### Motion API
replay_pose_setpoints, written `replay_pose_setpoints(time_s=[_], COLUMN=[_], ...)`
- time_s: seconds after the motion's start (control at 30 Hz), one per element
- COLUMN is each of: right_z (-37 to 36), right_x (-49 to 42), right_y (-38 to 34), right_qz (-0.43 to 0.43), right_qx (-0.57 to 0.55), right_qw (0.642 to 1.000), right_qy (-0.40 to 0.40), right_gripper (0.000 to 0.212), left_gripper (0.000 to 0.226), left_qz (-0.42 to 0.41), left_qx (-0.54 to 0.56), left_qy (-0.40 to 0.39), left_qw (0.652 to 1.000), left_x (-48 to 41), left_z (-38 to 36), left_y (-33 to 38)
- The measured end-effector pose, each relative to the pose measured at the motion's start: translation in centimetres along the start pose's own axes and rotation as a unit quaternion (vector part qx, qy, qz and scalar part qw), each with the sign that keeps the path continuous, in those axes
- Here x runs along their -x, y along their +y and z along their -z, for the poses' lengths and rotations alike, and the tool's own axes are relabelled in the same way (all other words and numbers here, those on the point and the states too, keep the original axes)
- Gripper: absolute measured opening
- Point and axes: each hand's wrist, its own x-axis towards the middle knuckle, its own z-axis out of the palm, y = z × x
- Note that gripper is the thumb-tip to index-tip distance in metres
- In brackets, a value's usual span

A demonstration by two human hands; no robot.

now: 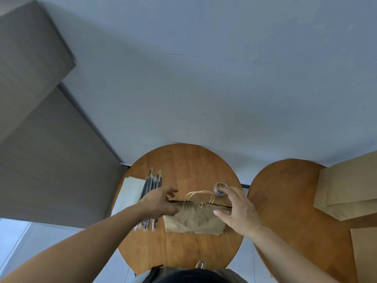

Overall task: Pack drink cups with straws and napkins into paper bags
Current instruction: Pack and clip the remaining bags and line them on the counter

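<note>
Though pinned at the mouth by a small metal clip (201, 205), paper bag (193, 219): sat in the middle of the left table (183, 160), crumpled, mouth narrowed to a dark slit, twine handles up; contents hidden, so no cup seen.
Left hand (161, 203): hung over the bag's left top corner, fingers loose and spread, gripping nothing; contact with the paper unclear.
Right hand (238, 209): hovered at the bag's right top corner, fingers spread and empty, thumb over the front face; touching or not, could not tell.
Straws (152, 184): lay wrapped in a bundle just left of the bag, partly under the left forearm.
Napkins (130, 188): looked like flat white sheets at the table's left edge, beside the straws.
Clip jar (220, 188): stood just behind the right fingertips, full of coloured clips.
Spare bags (346, 190): lay flat on the right table (285, 190), well apart.
Bag's progress: judged closed and near ready to be set aside.
Risk to jar: could be knocked over by the right fingers if swung back carelessly.
Risk to bag: might tip, and spill any drink inside, if lifted by one corner; might gape open if trusted to so small a clip.
Risk to straws: could be swept off the edge by a careless left forearm.
</note>
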Motion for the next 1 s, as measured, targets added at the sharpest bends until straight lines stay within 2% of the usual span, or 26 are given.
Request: replay_pose_setpoints(time_s=[0.07,0.17,0.23,0.3,0.43,0.53,0.63,0.7,0.77,0.87,1.0], right_z=[-0.7,-1.6,-2.0,-2.3,-2.9,-3.0,-2.6,-2.1,-1.5,-0.6,1.0], right_x=[0.1,0.2,0.2,0.1,0.1,-0.2,-1.0,-1.8,-2.9,-4.7,-7.2], right_y=[0.7,1.4,1.8,2.0,2.4,2.5,2.3,2.1,1.5,0.1,-3.6], right_qz=[-0.048,-0.13,-0.145,-0.145,-0.138,-0.126,-0.104,-0.091,-0.075,-0.06,-0.05], right_qx=[-0.045,-0.124,-0.114,-0.098,-0.072,-0.076,-0.089,-0.109,-0.114,-0.102,-0.135], right_qw=[0.995,0.98,0.979,0.98,0.984,0.988,0.991,0.99,0.989,0.989,0.982], right_qy=[-0.069,-0.081,-0.086,-0.095,-0.082,-0.049,-0.01,0.018,0.049,0.087,0.121], right_gripper=[0.05,0.027,0.02,0.021,0.02,0.017,0.026,0.036,0.043,0.054,0.034], left_gripper=[0.069,0.043,0.021,0.012,0.01,0.03,0.039,0.031,0.014,0.017,0.007], left_qz=[0.016,0.045,0.052,0.051,0.068,0.098,0.102,0.088,0.077,0.047,0.003], left_qx=[0.02,0.049,0.07,0.082,0.101,0.133,0.164,0.179,0.219,0.283,0.346], left_qy=[-0.001,0.017,0.031,0.039,0.06,0.093,0.133,0.151,0.169,0.206,0.267], left_qw=[1.0,0.998,0.996,0.995,0.991,0.982,0.972,0.968,0.958,0.936,0.9], left_x=[0.1,0.0,-0.2,-0.1,0.4,0.4,0.5,1.0,1.8,3.4,5.7], left_z=[-0.6,-1.3,-1.6,-2.0,-2.9,-3.0,-2.5,-1.9,-1.1,0.7,4.1], left_y=[-1.3,-2.0,-2.0,-2.1,-2.4,-1.7,-1.1,-0.7,-0.4,0.1,1.1])
